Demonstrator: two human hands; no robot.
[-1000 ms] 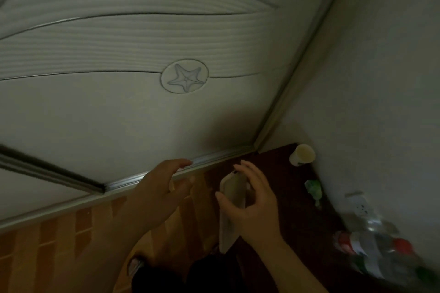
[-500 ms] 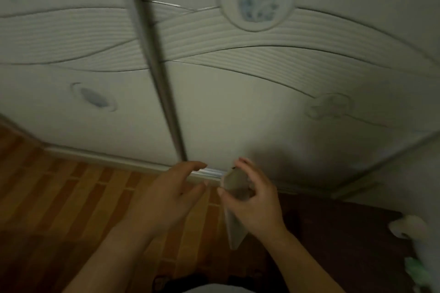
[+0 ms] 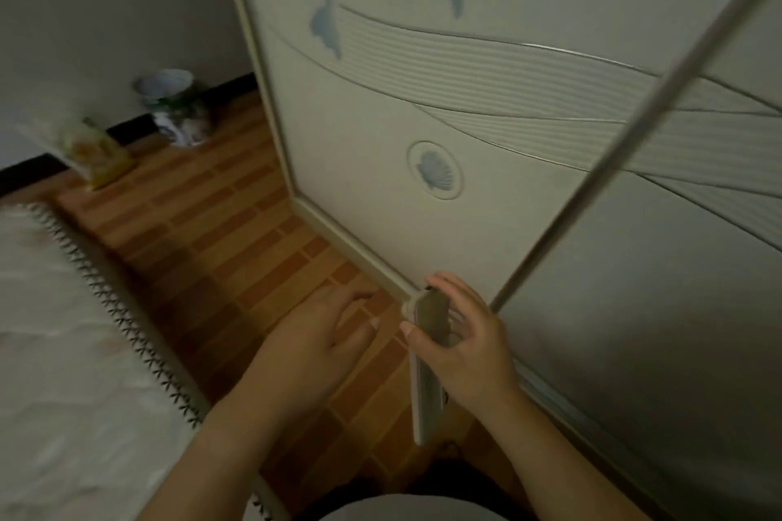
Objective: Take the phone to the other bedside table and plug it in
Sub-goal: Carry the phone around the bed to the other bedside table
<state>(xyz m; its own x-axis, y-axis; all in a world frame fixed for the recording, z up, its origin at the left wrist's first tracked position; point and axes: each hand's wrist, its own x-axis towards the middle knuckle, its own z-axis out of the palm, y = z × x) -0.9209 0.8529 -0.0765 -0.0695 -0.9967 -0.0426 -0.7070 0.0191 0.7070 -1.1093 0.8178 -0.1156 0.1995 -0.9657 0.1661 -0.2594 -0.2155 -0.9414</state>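
View swung left, right hand (image 3: 469, 345) gripping slim phone (image 3: 427, 372)

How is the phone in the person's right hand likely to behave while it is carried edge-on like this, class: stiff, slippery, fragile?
The phone looks like a thin, flat slab, so probably rigid. The right hand seems to pinch only its upper part, so its smooth sides might slip. Over the hard tiled floor, a drop could well crack it.

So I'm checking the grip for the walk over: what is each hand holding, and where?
The right hand holds the phone edge-on by its upper half. The left hand holds nothing.
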